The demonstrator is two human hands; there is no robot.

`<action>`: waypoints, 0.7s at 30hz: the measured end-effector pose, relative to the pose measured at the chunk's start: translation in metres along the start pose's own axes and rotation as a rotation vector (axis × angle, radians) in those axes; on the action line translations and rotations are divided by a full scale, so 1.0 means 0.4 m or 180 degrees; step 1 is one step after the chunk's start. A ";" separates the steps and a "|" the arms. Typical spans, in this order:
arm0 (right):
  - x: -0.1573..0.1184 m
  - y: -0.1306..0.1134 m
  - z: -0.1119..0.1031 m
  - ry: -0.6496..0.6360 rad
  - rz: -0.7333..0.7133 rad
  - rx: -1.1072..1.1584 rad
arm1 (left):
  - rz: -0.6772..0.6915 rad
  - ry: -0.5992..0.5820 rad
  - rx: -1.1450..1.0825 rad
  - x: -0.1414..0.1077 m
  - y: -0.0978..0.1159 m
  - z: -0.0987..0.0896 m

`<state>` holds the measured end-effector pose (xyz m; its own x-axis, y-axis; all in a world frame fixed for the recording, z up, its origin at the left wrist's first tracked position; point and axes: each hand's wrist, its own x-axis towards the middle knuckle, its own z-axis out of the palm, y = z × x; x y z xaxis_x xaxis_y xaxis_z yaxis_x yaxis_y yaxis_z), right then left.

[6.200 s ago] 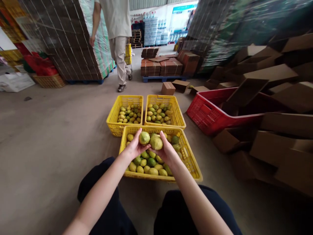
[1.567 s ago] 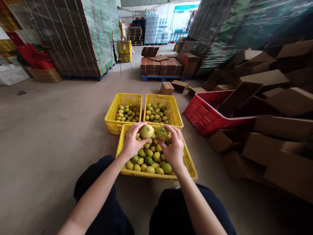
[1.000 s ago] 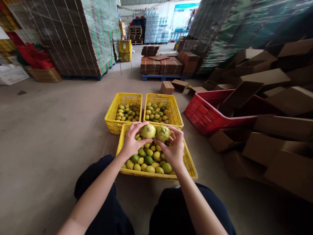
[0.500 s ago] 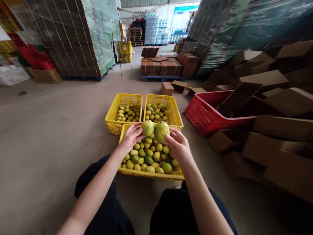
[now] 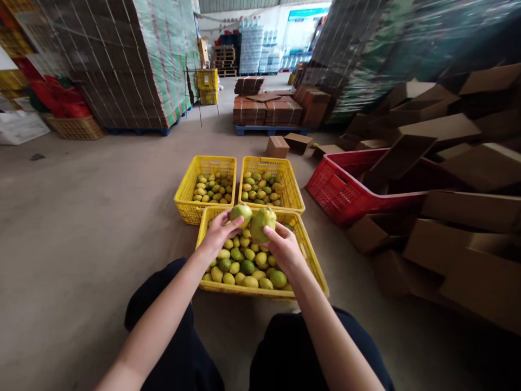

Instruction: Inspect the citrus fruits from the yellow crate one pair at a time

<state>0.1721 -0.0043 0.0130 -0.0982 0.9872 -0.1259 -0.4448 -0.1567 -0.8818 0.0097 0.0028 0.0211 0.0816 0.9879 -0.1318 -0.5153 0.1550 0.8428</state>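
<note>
My left hand [image 5: 217,232] is closed round a yellow-green lemon [image 5: 241,215]. In my right hand [image 5: 284,247] is a larger, knobbly lemon [image 5: 262,225], thumb across its near side. The two fruits are side by side, close together, above the far part of the front yellow crate [image 5: 313,260]. That crate holds many yellow and green lemons [image 5: 249,253]. My hands and the held fruits hide part of its far rim and contents.
Two more yellow crates, left [image 5: 183,203] and right [image 5: 295,190], stand behind with lemons in them. On the right are a red crate [image 5: 337,190] and heaped cardboard boxes [image 5: 451,239]. Tied flattened cartons [image 5: 266,111] lie on a blue pallet [image 5: 271,131] farther back.
My right hand has moved left and slightly nearer, tilting its lemon. My left hand's lemon has turned and shifted slightly left. Both lemons are still held.
</note>
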 end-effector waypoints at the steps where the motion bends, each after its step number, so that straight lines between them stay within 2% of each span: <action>1: 0.001 -0.003 0.002 0.0012 0.0027 0.0134 | -0.0012 -0.0003 -0.0097 0.001 0.001 0.000; 9: 0.011 -0.008 -0.007 -0.0071 0.0090 0.0467 | -0.0422 0.0109 -0.0544 0.014 0.001 -0.016; 14: 0.015 -0.003 -0.013 -0.0150 0.0147 0.0600 | -0.0459 0.0113 -0.0630 0.018 0.006 -0.019; 17: 0.017 0.004 -0.011 -0.0170 0.0148 0.0632 | -0.0562 0.0201 -0.0605 0.019 0.008 -0.013; 21: 0.023 0.017 -0.005 -0.0139 0.0392 0.0698 | -0.0451 0.0073 -0.0317 0.013 0.004 -0.005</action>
<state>0.1700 0.0036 0.0049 -0.1999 0.9587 -0.2024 -0.6090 -0.2834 -0.7408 0.0075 0.0083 0.0208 0.1406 0.9557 -0.2584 -0.5822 0.2909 0.7592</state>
